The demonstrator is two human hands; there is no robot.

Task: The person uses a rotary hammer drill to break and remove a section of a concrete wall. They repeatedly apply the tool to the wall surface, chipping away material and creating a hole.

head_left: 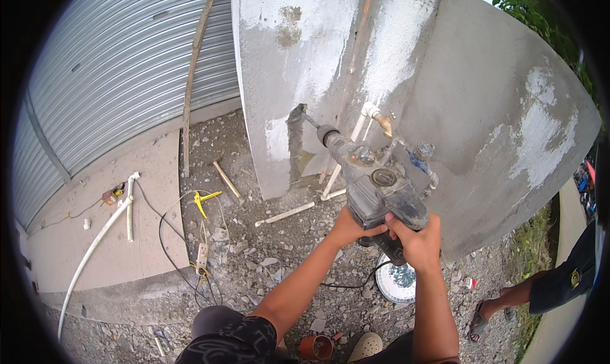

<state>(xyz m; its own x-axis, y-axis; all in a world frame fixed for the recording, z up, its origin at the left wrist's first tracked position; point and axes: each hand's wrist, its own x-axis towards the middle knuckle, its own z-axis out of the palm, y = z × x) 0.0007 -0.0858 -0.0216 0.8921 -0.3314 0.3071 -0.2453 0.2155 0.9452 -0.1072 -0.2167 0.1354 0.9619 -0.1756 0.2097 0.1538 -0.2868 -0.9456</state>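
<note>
Both my hands grip a grey, dusty rotary hammer drill (375,189). My left hand (349,227) holds its underside and side grip; my right hand (416,240) wraps the rear handle. The drill's bit (309,120) points up and left into a chipped vertical slot (295,148) in the grey concrete wall (286,65). A white pipe with a brass tap (379,119) sticks out of the wall just right of the bit. A blue valve (422,157) sits beside the drill body.
Rubble and gravel cover the ground. White pipe lengths (286,213), a hammer (223,176), a yellow tool (203,199), a power strip with cables (202,256) and a long white pipe (95,243) lie left. A white bucket (394,281) sits below. Another person's sandalled foot (486,316) stands right.
</note>
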